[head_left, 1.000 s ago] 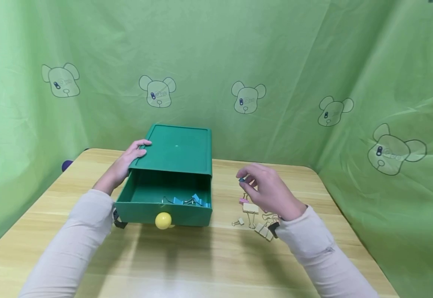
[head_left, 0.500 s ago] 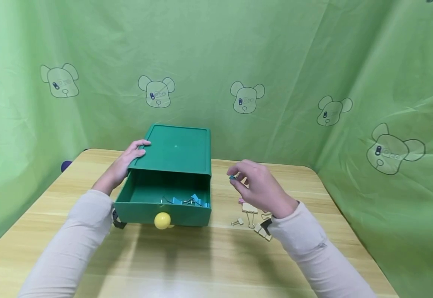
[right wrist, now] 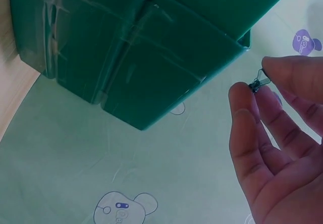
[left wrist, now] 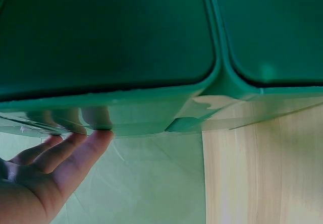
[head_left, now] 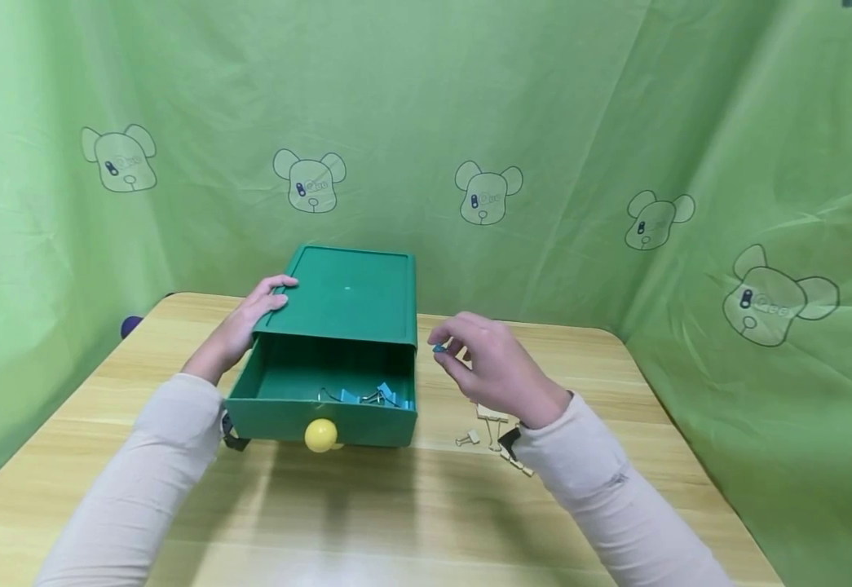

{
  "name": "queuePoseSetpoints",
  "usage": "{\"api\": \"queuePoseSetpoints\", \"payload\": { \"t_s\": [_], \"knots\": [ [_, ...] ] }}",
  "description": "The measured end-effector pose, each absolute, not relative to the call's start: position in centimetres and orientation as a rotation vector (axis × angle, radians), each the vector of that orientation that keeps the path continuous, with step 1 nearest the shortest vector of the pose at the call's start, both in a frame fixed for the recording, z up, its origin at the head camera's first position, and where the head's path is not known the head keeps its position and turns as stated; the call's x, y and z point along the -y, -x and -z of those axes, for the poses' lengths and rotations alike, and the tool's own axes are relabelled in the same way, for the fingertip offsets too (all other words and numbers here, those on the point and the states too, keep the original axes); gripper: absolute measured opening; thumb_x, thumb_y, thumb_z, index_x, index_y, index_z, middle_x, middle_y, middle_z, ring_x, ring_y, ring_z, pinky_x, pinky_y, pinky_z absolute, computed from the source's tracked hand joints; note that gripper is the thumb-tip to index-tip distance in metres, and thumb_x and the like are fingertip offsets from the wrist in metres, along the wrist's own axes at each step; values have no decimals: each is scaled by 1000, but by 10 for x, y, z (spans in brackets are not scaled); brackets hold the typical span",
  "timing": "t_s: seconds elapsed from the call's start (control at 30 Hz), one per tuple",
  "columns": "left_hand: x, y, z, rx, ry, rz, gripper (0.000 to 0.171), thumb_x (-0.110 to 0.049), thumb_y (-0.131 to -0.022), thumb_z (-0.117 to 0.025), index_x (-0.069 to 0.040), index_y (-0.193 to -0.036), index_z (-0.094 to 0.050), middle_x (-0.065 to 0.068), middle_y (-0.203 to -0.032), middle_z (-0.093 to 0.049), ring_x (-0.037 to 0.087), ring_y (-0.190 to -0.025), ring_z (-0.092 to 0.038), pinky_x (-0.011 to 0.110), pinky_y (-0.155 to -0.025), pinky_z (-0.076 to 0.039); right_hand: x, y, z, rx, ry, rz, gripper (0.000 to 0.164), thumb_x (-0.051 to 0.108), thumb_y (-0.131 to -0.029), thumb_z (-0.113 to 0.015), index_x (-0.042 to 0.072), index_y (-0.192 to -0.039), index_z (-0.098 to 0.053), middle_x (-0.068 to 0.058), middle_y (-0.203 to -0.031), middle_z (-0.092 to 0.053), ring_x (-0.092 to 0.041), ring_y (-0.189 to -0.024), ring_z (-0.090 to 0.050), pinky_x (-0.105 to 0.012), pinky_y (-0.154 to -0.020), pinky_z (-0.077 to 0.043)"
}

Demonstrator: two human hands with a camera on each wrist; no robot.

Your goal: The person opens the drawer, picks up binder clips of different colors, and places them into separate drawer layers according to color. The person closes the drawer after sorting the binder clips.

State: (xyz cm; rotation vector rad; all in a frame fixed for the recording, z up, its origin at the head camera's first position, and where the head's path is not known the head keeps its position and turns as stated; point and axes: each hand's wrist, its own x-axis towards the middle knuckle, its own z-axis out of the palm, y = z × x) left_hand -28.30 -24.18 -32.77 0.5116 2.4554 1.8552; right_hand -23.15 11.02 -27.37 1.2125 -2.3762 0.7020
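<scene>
A green drawer box (head_left: 345,293) stands on the table, its drawer (head_left: 271,420) pulled out toward me by a yellow-knobbed front. Inside the drawer, near its front wall, lie several blue binder clips (head_left: 385,395). My left hand (head_left: 238,326) rests along the box's left side, fingers at the top edge; in the left wrist view the fingertips (left wrist: 103,135) touch the side wall. Right of the box, my right hand (head_left: 495,363) pinches a small blue binder clip (head_left: 439,349) between thumb and fingertips, above the table. The right wrist view shows the clip's wire handle (right wrist: 262,77) between the fingertips.
Several white binder clips (head_left: 492,413) lie on the wooden table (head_left: 367,522) below my right hand, partly hidden by hand and sleeve. A small white clip (head_left: 470,438) lies closer to the drawer. Green curtains (head_left: 396,122) with printed bear heads hang behind and at the sides.
My right hand has moved left toward the box, carrying the blue binder clip. A pink clip seen earlier on the table is now covered by the hand. The left hand has stayed in place.
</scene>
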Motion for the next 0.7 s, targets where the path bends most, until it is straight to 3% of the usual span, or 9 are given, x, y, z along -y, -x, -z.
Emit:
{"api": "queuePoseSetpoints", "payload": {
  "t_s": [0.5,0.7],
  "knots": [
    [241,283,328,-2444,-523,-1875,49,-30,-104,-30,-9,-149,-25,18,-157,-9,44,-137,-16,66,-106,-17,-90,227,270,2321,-1318,-692,15,-4,-83,-72,1,-96,-66,-6,-93,-67,-15,-78,-66,-22,-68,-54],
    [241,282,328,-2473,-507,-1843,49,-32,-105,-30,-11,-149,-25,17,-158,-9,45,-138,-16,68,-106,-17,-82,225,270,2274,-1387,-714,16,-5,-82,-74,0,-94,-65,-6,-92,-67,-15,-77,-64,-27,-69,-55]
  ]
}}
